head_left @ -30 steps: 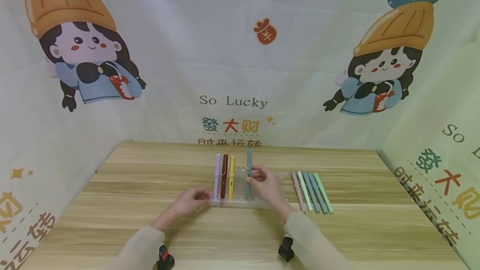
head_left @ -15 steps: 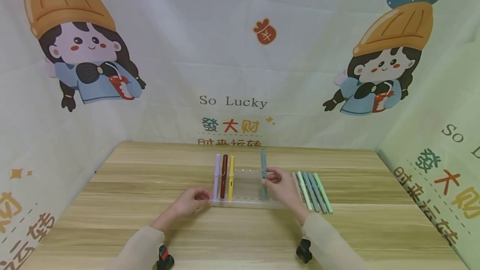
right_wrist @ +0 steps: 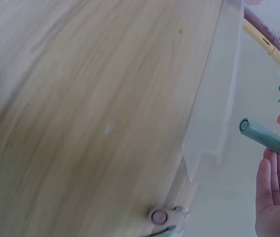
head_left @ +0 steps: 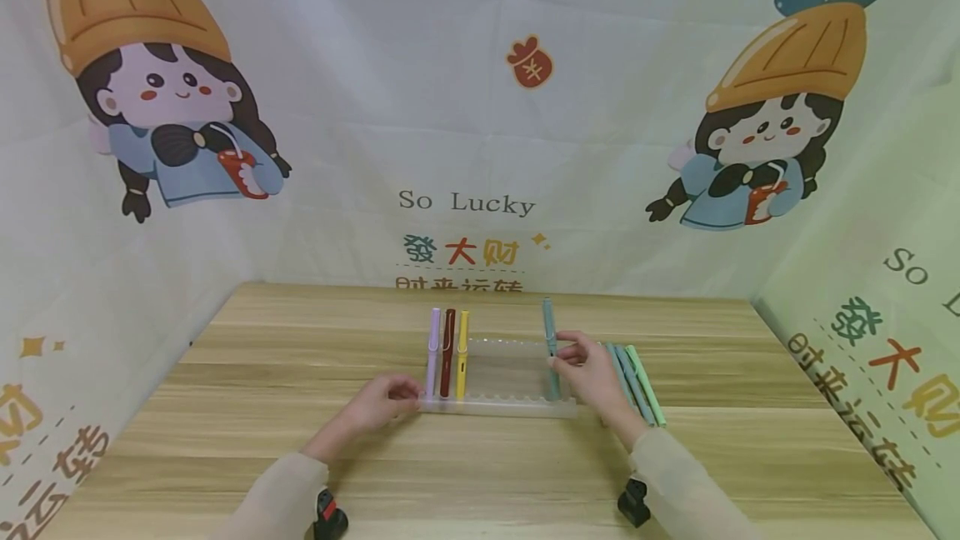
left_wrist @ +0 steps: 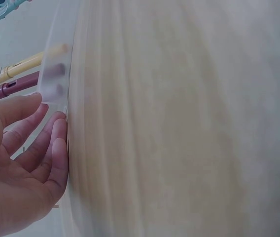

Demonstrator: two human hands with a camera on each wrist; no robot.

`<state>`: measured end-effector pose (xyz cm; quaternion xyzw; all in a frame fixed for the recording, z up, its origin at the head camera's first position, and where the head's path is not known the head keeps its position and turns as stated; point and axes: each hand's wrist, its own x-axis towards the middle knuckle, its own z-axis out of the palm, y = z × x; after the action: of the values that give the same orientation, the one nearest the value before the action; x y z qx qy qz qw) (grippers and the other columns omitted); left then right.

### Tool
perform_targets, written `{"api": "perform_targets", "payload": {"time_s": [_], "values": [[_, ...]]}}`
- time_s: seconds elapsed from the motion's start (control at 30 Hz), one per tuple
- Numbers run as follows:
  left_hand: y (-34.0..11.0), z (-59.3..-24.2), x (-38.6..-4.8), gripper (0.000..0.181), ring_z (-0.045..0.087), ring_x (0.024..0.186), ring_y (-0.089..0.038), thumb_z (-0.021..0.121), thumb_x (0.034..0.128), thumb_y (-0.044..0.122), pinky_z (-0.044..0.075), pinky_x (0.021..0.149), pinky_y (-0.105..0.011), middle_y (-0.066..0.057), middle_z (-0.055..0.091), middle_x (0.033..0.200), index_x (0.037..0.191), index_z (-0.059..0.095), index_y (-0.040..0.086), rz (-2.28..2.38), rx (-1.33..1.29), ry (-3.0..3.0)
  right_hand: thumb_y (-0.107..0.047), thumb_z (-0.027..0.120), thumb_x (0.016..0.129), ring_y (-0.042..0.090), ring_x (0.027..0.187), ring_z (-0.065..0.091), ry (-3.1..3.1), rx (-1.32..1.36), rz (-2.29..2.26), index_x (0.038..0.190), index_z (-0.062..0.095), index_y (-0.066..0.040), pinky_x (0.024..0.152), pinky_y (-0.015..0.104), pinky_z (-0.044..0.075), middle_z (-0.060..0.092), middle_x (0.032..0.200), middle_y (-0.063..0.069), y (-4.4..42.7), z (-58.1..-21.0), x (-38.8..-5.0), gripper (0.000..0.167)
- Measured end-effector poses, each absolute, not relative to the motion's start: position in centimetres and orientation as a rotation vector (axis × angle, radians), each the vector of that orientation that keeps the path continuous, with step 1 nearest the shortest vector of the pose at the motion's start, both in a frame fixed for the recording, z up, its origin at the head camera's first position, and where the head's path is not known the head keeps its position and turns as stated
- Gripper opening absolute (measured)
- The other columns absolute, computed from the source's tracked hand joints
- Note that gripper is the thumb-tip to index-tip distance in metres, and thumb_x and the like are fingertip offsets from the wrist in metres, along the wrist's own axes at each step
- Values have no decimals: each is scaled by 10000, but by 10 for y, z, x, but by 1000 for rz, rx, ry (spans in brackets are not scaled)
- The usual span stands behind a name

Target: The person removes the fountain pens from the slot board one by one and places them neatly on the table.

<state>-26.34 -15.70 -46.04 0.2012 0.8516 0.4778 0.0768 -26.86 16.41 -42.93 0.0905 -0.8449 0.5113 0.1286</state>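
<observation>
A clear rack point(head_left: 495, 409) holds a purple pen point(head_left: 432, 352), a dark red pen point(head_left: 447, 354) and a yellow pen point(head_left: 462, 357) side by side at its left. My left hand point(head_left: 386, 401) grips the rack's left end; in the left wrist view thumb and fingers of that hand point(left_wrist: 26, 158) meet at the corner of the rack point(left_wrist: 56, 34). Near the rack's right end, my right hand point(head_left: 592, 373) pinches a blue-green pen point(head_left: 550, 327) with its top up. The right wrist view shows this pen's point(right_wrist: 265, 137) lower end above the rack, held by the right hand point(right_wrist: 278, 197).
Several loose pens point(head_left: 637, 382) lie on the wooden table point(head_left: 450, 473) right of the rack, partly hidden by my right hand. A pinkish pen end point(right_wrist: 160, 216) shows beside the rack in the right wrist view. Printed cloth point(head_left: 600, 148) surrounds the table's back and sides.
My right hand has moved right along the rack with the blue-green pen, from the middle to near the right end, now covering more of the loose pens. My left hand has stayed in place.
</observation>
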Motion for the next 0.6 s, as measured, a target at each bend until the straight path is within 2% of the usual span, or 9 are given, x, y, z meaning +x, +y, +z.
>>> {"api": "perform_targets", "payload": {"time_s": [0.37,0.6], "values": [[-157,-458,-261,196,542,761,-226,609,797,68,470,612,-321,-70,590,840,956,585,-45,1448,583,2547,-56,641,787,221,792,577,-2527,207,1442,1132,547,-47,673,331,480,621,849,75,187,-422,-261,357],[-157,-459,-262,189,542,748,-222,605,797,57,469,600,-323,-70,588,833,951,584,-51,1447,601,2548,-10,621,791,233,764,573,-2498,236,1485,1124,529,14,645,275,483,610,841,120,203,-422,-262,346]]}}
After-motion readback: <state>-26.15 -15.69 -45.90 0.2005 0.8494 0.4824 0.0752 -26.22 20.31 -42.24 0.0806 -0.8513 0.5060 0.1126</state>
